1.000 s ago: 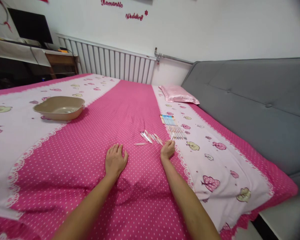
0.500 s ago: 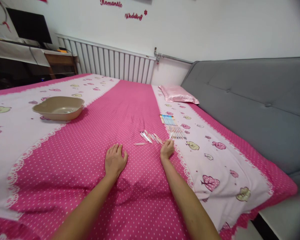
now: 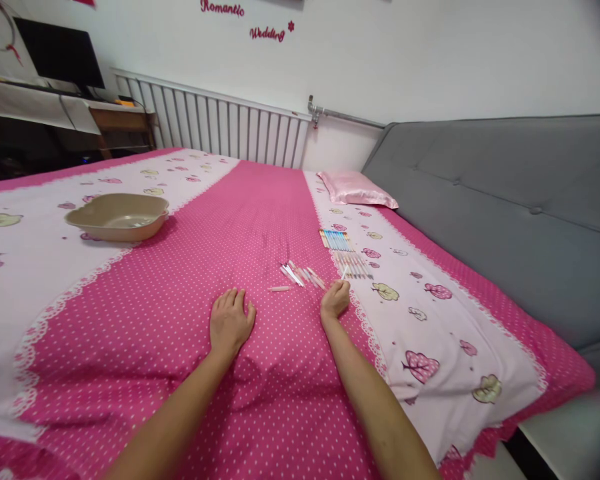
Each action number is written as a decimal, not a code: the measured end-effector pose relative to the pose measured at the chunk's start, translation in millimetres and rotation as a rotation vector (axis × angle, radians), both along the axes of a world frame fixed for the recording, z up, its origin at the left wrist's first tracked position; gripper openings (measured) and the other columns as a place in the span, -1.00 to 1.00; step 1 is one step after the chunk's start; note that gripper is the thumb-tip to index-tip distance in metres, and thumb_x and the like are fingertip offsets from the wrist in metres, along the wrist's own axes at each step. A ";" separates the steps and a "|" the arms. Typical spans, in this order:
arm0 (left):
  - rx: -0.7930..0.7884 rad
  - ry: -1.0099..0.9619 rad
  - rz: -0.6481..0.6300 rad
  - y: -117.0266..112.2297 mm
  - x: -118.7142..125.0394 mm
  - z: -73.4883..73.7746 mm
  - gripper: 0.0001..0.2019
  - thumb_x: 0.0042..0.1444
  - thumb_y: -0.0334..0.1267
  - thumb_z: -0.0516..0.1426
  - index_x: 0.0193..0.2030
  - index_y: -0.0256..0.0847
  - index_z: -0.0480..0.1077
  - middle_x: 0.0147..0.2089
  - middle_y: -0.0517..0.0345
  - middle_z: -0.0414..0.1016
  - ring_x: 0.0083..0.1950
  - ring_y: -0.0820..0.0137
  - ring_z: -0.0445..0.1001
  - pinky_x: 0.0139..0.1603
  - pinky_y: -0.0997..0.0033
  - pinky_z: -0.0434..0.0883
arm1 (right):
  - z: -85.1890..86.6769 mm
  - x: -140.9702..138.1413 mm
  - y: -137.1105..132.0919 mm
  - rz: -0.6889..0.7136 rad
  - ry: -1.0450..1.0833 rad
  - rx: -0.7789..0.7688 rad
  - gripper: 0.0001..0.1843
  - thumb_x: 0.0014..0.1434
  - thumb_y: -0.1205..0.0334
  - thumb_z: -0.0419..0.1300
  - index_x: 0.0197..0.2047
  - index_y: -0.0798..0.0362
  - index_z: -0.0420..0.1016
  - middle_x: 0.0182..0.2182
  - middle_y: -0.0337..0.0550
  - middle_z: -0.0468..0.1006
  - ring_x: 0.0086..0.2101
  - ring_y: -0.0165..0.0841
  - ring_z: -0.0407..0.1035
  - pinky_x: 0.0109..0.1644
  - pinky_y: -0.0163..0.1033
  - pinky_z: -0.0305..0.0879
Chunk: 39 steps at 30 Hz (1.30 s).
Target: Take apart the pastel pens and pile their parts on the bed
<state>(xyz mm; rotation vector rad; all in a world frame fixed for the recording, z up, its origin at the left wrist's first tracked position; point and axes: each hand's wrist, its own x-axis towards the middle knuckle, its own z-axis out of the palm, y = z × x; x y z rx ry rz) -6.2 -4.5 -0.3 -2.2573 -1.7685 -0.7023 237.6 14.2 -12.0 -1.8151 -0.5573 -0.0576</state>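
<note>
My right hand [image 3: 335, 299] is closed round a white pen [image 3: 345, 272], whose end points up past the fingers. Just beyond it lies a row of pale pens with brownish ends [image 3: 356, 265]. A row of blue pens [image 3: 337, 240] sits behind that one. To the left of my right hand is a loose pile of white and pinkish pens [image 3: 300, 273], and a single pink pen [image 3: 279, 289] lies apart from it. My left hand [image 3: 231, 317] rests flat on the pink dotted bedsheet [image 3: 275, 373] with its fingers stretched out, holding nothing.
A beige plastic basin [image 3: 115, 230] stands on the bed at the left. A pink pillow [image 3: 357, 189] lies far right, beside the grey padded headboard [image 3: 505, 173]. Behind the bed are a white radiator [image 3: 215, 123] and a desk with a monitor [image 3: 60, 53].
My right hand has shifted very slightly to the right with the pen in it. My left hand, the pile and the rows look the same.
</note>
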 end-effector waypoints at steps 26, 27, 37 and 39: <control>0.003 0.004 0.001 -0.1 -0.4 0.3 -0.51 0.18 -0.13 -0.12 0.11 -0.36 0.36 0.12 -0.15 0.41 0.17 0.15 0.31 0.21 0.13 0.16 | -11.2 4.1 6.5 0.139 0.090 0.078 -0.72 0.21 0.13 -0.22 -0.42 -0.03 0.18 -0.48 -0.16 0.53 -0.46 -0.32 0.45 -0.38 -0.28 0.25; 0.001 0.002 -0.001 -0.1 -0.3 0.4 -0.51 0.18 -0.13 -0.12 0.11 -0.37 0.35 0.13 -0.15 0.40 0.18 0.15 0.31 0.21 0.13 0.16 | -11.4 4.1 7.0 0.162 0.094 0.084 -0.73 0.21 0.13 -0.22 -0.42 -0.02 0.19 -0.48 -0.16 0.53 -0.46 -0.32 0.45 -0.38 -0.29 0.26; -0.003 0.000 0.001 -0.9 0.4 1.9 -0.50 0.18 -0.14 -0.12 0.11 -0.40 0.36 0.13 -0.16 0.40 0.18 0.15 0.31 0.22 0.13 0.15 | -5.7 1.7 6.0 0.303 0.109 0.142 -0.73 0.21 0.14 -0.20 -0.42 0.00 0.21 -0.48 -0.14 0.52 -0.45 -0.36 0.46 -0.35 -0.29 0.31; -0.005 0.000 0.003 -0.9 0.7 2.2 -0.50 0.18 -0.14 -0.12 0.10 -0.41 0.36 0.12 -0.17 0.41 0.17 0.15 0.31 0.23 0.13 0.15 | -5.4 1.5 5.9 0.303 0.102 0.143 -0.73 0.21 0.14 -0.20 -0.43 0.00 0.20 -0.48 -0.16 0.51 -0.45 -0.37 0.46 -0.35 -0.30 0.31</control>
